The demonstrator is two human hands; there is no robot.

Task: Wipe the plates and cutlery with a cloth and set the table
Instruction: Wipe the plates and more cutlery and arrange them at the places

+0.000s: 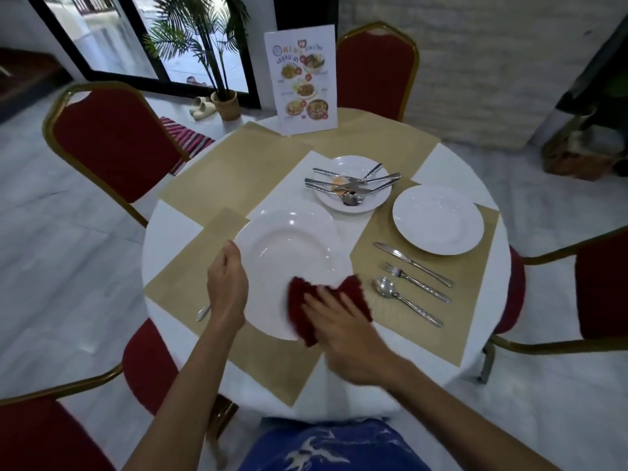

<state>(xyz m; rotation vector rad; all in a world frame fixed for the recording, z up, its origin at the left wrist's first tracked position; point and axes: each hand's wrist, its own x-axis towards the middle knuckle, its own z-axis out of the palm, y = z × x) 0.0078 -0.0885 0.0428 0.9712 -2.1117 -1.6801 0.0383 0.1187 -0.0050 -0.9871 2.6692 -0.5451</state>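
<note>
The left hand (227,283) grips the large white plate (289,263) by its rim at about 9 o'clock, holding it tilted over the near placemat (272,365); whether the plate's near edge rests on the mat cannot be told. The right hand (343,321) is closed on a dark red cloth (306,300) and presses it against the plate's face at about 5 o'clock. Progress, as judged from the layout: one setting at 3 o'clock of the table (170,232) appears complete, with a second plate (438,219) on its placemat and a knife (413,263), fork (418,282) and spoon (404,299) laid parallel just beside it. The plate in hand is mid-wipe and not yet set down. A smaller plate (351,183) near the table centre carries a loose pile of cutlery (353,185), which presumably awaits wiping and placing. One utensil tip (203,312) shows on the near placemat at 8 o'clock of the held plate. Materials: the plates are glossy, round, with a broad rim and shallow well; the cutlery is polished metal with patterned handles; the cloth looks soft and bunched; the placemats are tan, woven and rectangular, on a white round tablecloth
</note>
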